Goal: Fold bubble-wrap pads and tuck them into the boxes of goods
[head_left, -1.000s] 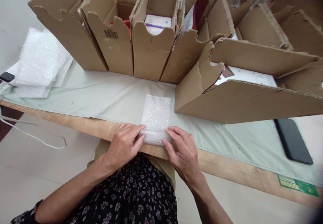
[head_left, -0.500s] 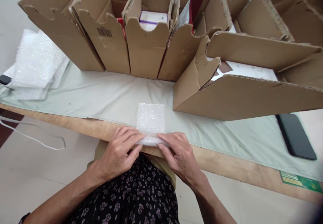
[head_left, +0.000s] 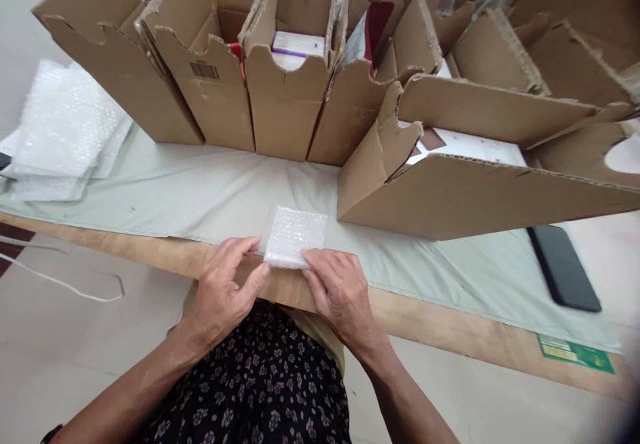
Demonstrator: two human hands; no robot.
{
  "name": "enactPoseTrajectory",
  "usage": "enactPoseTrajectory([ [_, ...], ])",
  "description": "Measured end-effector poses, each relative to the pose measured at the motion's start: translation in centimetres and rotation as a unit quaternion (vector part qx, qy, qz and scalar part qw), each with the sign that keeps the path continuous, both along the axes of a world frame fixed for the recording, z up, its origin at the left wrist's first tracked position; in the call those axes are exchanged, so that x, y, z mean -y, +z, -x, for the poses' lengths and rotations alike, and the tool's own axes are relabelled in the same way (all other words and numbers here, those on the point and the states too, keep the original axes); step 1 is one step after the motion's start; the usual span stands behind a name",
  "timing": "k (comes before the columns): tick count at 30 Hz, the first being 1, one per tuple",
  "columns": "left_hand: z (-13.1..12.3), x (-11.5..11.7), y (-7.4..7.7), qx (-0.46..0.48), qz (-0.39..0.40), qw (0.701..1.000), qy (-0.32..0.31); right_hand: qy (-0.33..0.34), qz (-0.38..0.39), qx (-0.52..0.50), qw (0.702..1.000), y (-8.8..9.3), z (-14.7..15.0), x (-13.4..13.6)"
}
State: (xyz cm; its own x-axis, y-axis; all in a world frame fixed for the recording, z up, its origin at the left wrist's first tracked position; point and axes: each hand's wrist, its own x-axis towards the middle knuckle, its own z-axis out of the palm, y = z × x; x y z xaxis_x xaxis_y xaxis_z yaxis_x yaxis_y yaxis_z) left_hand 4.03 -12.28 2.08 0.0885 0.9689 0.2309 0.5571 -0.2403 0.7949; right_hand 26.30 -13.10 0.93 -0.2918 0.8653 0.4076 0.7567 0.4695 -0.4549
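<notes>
A small folded bubble-wrap packet (head_left: pixel 296 234) lies at the near edge of the worktop (head_left: pixel 430 321), partly on the pale green cloth (head_left: pixel 210 194) that covers it. The left hand (head_left: pixel 225 287) pinches the packet's left edge between forefinger and thumb, the other fingers (head_left: pixel 235 251) lying close together. The right hand (head_left: pixel 336 291) grips the near right corner, its fingers (head_left: pixel 325 261) pressed together on top and the thumb against the near edge. Just behind stands a row of open cardboard boxes (head_left: pixel 285 107), some with cartons inside. A pile of bubble-wrap sheets (head_left: pixel 65 127) lies far left, and a black phone (head_left: pixel 563 267) on the cloth to the right.
</notes>
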Motion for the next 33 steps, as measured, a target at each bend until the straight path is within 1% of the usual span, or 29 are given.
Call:
enactPoseTrajectory([
  [1, 0.2, 0.7, 0.4, 0.054, 0.068, 0.996, 0.005, -0.017, 0.015, -0.042, 0.999, 0.0, 0.0, 0.1],
  [2, 0.3, 1.4, 0.7, 0.112, 0.145, 0.983, 0.003, -0.034, 0.038, -0.085, 0.995, 0.1, 0.1, 0.2],
  [3, 0.2, 1.9, 0.9, 0.172, 0.219, 0.96, -0.006, -0.048, 0.067, -0.124, 0.989, 0.2, 0.3, 0.5],
  [4, 0.0, 2.3, 1.1, 0.234, 0.28, 0.931, -0.021, -0.057, 0.098, -0.159, 0.981, 0.4, 0.5, 0.9],
  [5, -0.3, 2.5, 1.1, 0.293, 0.322, 0.899, -0.04, -0.062, 0.127, -0.189, 0.972, 0.5, 0.8, 1.4],
  [6, -0.8, 2.6, 1.1, 0.346, 0.347, 0.87, -0.059, -0.059, 0.153, -0.215, 0.963, 0.6, 1.1, 1.9],
  [7, -1.4, 2.6, 1.0, 0.39, 0.356, 0.846, -0.073, -0.05, 0.173, -0.234, 0.955, 0.7, 1.4, 2.3],
  [8, -1.9, 2.5, 0.9, 0.427, 0.355, 0.828, -0.082, -0.04, 0.181, -0.243, 0.952, 0.8, 1.6, 2.8],
  [9, -2.4, 2.4, 0.8, 0.454, 0.35, 0.815, -0.087, -0.033, 0.174, -0.241, 0.954, 0.9, 1.7, 3.2],
  [11, -3.1, 2.2, 0.5, 0.485, 0.343, 0.8, -0.085, -0.048, 0.111, -0.211, 0.97, 1.3, 1.3, 3.7],
  [13, -3.3, 2.0, 0.3, 0.494, 0.339, 0.796, -0.082, -0.095, 0.037, -0.181, 0.978, 1.9, 0.1, 3.7],
  [14, -3.2, 2.0, 0.3, 0.492, 0.338, 0.798, -0.086, -0.118, 0.02, -0.177, 0.977, 2.2, -0.6, 3.5],
  [15, -3.0, 2.1, 0.4, 0.485, 0.336, 0.801, -0.095, -0.13, 0.025, -0.185, 0.974, 2.5, -1.2, 3.2],
  [16, -2.8, 2.1, 0.5, 0.475, 0.333, 0.808, -0.107, -0.126, 0.05, -0.203, 0.97, 2.8, -1.7, 2.8],
  [18, -2.5, 2.1, 0.9, 0.436, 0.324, 0.83, -0.131, -0.077, 0.131, -0.26, 0.954, 3.2, -2.1, 2.0],
  [19, -2.5, 2.1, 1.2, 0.403, 0.314, 0.849, -0.135, -0.04, 0.175, -0.287, 0.941, 3.3, -2.0, 1.7],
  [20, -2.4, 2.0, 1.5, 0.36, 0.295, 0.875, -0.132, -0.008, 0.208, -0.307, 0.929, 3.4, -1.8, 1.6],
  [21, -2.5, 2.0, 1.8, 0.308, 0.263, 0.906, -0.122, 0.011, 0.225, -0.319, 0.921, 3.4, -1.5, 1.5],
  [23, -2.8, 1.8, 2.2, 0.197, 0.15, 0.964, -0.099, 0.012, 0.219, -0.321, 0.921, 3.4, -0.8, 1.8],
  [24, -3.0, 1.7, 2.3, 0.148, 0.081, 0.981, -0.094, 0.002, 0.206, -0.315, 0.927, 3.4, -0.5, 2.1],
  [25, -3.2, 1.6, 2.4, 0.108, 0.015, 0.989, -0.096, -0.012, 0.193, -0.305, 0.933, 3.5, -0.4, 2.4],
  [26, -3.5, 1.5, 2.3, 0.077, -0.038, 0.991, -0.102, -0.027, 0.185, -0.289, 0.939, 3.6, -0.3, 2.7],
  [28, -4.3, 1.5, 2.1, 0.035, -0.101, 0.988, -0.114, -0.058, 0.178, -0.249, 0.95, 3.9, -0.2, 3.0],
  [30, -5.0, 1.5, 1.8, 0.014, -0.121, 0.986, -0.118, -0.074, 0.17, -0.216, 0.958, 4.3, -0.3, 2.9],
  [31, -5.4, 1.5, 1.7, 0.013, -0.121, 0.985, -0.121, -0.072, 0.167, -0.208, 0.961, 4.5, -0.5, 2.8],
  [33, -5.9, 1.6, 1.5, 0.03, -0.1, 0.986, -0.13, -0.055, 0.165, -0.2, 0.964, 4.8, -1.1, 2.4],
])
